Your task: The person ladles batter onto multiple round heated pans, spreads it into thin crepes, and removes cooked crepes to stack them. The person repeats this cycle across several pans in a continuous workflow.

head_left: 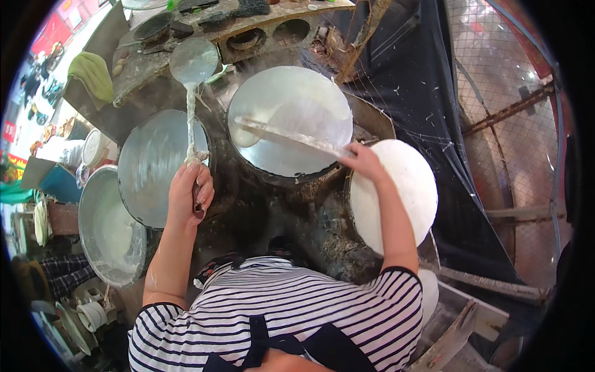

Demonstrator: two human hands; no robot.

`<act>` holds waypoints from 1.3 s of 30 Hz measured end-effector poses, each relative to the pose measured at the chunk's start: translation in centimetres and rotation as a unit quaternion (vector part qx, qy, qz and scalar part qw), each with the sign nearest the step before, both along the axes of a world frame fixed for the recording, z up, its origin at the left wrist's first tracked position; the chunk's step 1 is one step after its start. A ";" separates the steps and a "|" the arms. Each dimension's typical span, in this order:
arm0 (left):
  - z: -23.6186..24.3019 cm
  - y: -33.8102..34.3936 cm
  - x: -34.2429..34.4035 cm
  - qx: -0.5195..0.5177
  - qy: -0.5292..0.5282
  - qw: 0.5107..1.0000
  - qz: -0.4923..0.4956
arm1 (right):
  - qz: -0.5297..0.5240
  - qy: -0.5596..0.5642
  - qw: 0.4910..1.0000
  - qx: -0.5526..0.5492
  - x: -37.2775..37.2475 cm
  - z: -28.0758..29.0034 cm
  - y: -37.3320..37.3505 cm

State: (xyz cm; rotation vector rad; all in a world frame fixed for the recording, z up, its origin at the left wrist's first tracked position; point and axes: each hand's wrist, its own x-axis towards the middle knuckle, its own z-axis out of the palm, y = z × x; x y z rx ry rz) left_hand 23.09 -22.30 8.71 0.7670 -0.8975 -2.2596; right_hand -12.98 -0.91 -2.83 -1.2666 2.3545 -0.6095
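Left hand [191,192]: grip closed firmly round the handle of a long ladle [193,65], its bowl raised beyond the left-hand pan [158,167] and its shaft caked with pale batter. Right hand [364,162]: grip narrow, on the near end of a long flat spreader [291,136] that lies slantwise over the central round pan [297,158]. A pool of batter [250,137] sits at that pan's left side, near the far tip of the spreader. The spreader is blurred – whether its edge meets the pan's surface cannot be confirmed.

Also noted: a white round sheet [396,192] under the right forearm, a batter basin [93,208] at far left, and a cluttered tabletop [297,13] beyond.

Assessment: spreading appears to be the step in hand. Recommended – keep the edge level, draw lightly with even pressure from the thicker pool toward thinner areas, and hold the dripping ladle clear of the coat
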 end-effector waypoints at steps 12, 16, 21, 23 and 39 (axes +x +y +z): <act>-0.2 -4.7 7.7 -0.039 -0.035 0.991 -0.125 | -0.308 -0.603 0.687 -0.263 30.4 -6.4 -18.9; -0.7 -6.4 9.6 -0.035 -0.030 0.988 -0.147 | -0.382 -0.586 0.645 -0.307 35.3 -5.8 -14.7; -1.4 -6.8 9.2 -0.032 -0.037 0.982 -0.180 | -0.348 -0.491 0.743 -0.292 35.2 -6.2 -18.6; -1.2 -6.4 8.8 -0.039 -0.033 0.980 -0.194 | -0.333 -0.450 0.789 -0.252 34.0 -7.0 -20.3; -1.4 -3.4 5.5 -0.054 -0.038 0.967 -0.245 | -0.327 -0.338 0.856 -0.215 33.2 -10.4 -16.7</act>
